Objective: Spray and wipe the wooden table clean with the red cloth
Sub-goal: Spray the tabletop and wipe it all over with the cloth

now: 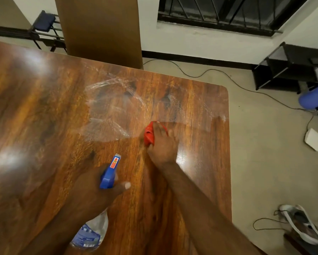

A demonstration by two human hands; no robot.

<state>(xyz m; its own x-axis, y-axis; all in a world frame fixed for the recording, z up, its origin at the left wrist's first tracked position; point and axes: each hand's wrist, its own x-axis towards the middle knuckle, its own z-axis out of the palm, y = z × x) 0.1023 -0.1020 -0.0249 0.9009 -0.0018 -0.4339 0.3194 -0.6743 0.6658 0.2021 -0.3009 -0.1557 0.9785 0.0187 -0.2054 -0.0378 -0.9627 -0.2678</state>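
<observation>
The glossy wooden table (44,107) fills most of the head view, with wet spray streaks across its far right part. My right hand (162,144) presses the bunched red cloth (149,135) flat on the table, just below the wet patch; the cloth shows mostly at the hand's left side. My left hand (99,192) grips a clear spray bottle with a blue trigger head (109,173), held above the table near its middle, nozzle pointing away from me. The bottle's body hangs below my wrist.
The table's right edge and rounded far corner (226,91) border a beige floor with a black cable (246,87), a white box (313,141) and a bag (300,223). A brown board (99,28) leans behind the table. A black shelf (287,69) stands at right.
</observation>
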